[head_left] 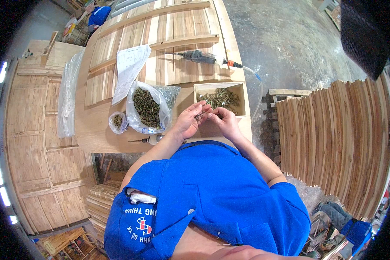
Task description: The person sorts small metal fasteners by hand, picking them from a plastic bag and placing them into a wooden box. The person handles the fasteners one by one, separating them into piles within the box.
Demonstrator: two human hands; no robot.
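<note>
Step in hand, as judged: sorting screws at the table's near edge. Left hand and right hand fingers pinch them beside the wooden box. Next move calls for a steady pinch.

Paper sheet; pneumatic tool; clear bag of screws; stacked wooden slats.

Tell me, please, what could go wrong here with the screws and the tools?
Small screws held between left hand and right hand could drop off the table edge. The open bag might tip and spill. The screwdriver lies near the edge and may roll off.
</note>
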